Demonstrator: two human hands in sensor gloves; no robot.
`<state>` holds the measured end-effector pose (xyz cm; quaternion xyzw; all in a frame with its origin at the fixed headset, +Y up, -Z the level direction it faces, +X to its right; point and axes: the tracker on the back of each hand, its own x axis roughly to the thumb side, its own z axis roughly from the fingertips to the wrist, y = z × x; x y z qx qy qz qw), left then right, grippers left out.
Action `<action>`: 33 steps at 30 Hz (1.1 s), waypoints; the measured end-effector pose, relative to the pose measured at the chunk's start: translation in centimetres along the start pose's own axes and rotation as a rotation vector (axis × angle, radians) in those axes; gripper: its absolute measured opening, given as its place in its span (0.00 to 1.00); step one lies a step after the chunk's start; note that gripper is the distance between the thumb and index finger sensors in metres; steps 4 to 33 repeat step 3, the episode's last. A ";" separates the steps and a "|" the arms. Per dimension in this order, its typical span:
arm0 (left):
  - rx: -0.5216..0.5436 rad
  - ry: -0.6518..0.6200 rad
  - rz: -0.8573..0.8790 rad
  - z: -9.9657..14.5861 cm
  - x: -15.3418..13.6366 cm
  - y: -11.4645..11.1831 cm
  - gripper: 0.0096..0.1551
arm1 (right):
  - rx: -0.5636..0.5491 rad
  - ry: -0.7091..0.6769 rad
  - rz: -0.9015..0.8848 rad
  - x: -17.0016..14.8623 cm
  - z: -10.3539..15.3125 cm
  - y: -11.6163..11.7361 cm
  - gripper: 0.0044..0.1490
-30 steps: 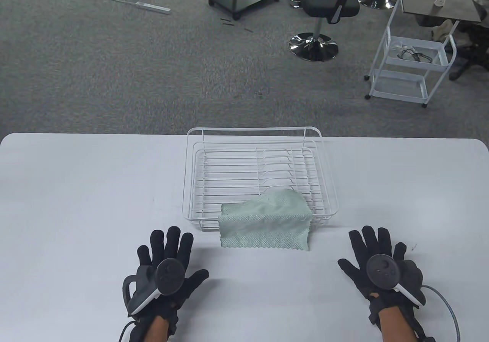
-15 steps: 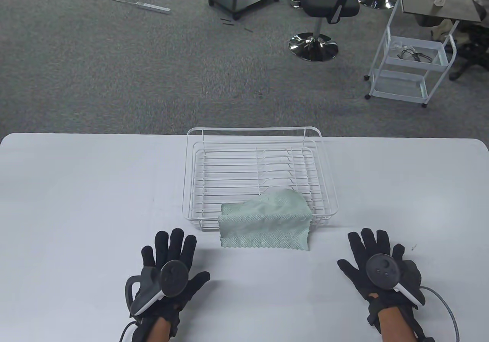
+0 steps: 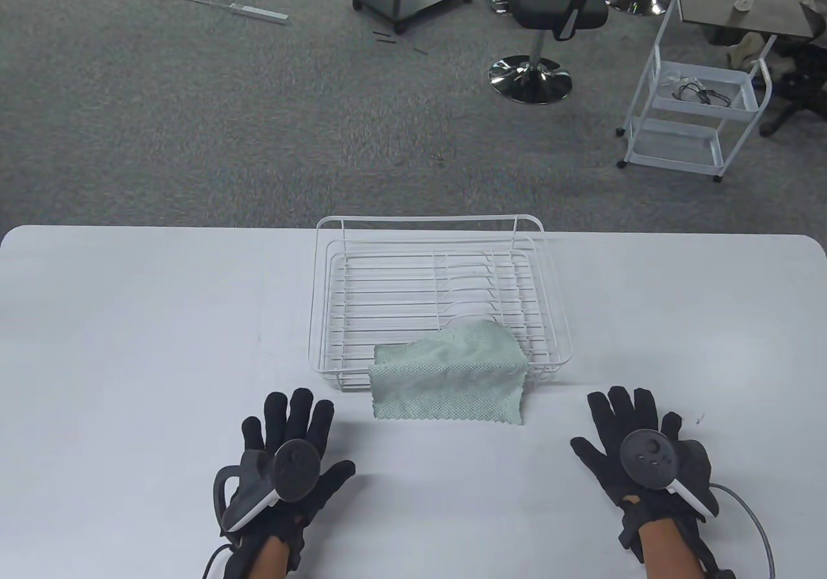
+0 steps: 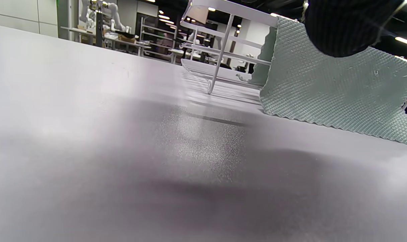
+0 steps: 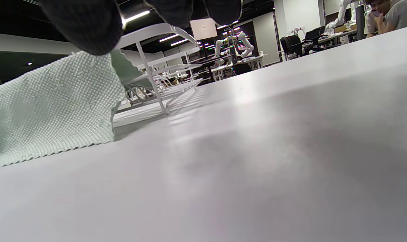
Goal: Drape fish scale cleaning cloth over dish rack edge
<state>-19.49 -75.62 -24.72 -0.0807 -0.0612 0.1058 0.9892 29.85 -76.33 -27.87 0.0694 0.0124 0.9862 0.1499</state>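
A pale green fish scale cloth [image 3: 447, 372] hangs over the near edge of the white wire dish rack [image 3: 336, 294], part inside the rack and part down to the table. It also shows in the left wrist view [image 4: 327, 90] and the right wrist view [image 5: 49, 111]. My left hand [image 3: 291, 440] rests flat on the table, fingers spread, left of the cloth and apart from it. My right hand [image 3: 630, 427] rests flat on the table, fingers spread, right of the cloth and apart from it. Both hands hold nothing.
The white table [image 3: 129, 320] runs wide to both sides of the rack. Beyond its far edge are grey carpet, an office chair [image 3: 549, 17] and a white trolley [image 3: 701, 107].
My left hand has slid slightly forward and to the right on the table. My right hand has barely moved. The cloth and the rack have not moved.
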 end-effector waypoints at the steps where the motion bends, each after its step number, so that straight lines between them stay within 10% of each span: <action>1: -0.002 0.000 -0.001 0.0 0.0 0.0 0.58 | -0.001 0.000 0.000 0.0 0.0 0.0 0.47; 33: -0.003 0.001 -0.004 0.0 0.0 0.0 0.58 | -0.003 -0.001 -0.002 0.0 0.0 0.0 0.47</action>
